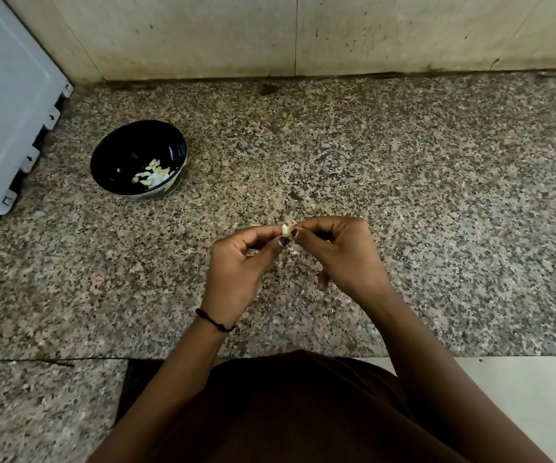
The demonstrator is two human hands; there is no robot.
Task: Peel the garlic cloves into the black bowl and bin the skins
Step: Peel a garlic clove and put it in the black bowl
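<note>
While pinched btwn both hands' fingers (271,236), garlic clove (285,229) pale, glossy.

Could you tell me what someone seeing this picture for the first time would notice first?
Most striking are the two hands meeting at the centre, the left hand and right hand pinching one small pale garlic clove above the speckled granite counter. Next comes the black bowl to the left, further back, holding pale cloves near a grey appliance at the left edge.
</note>
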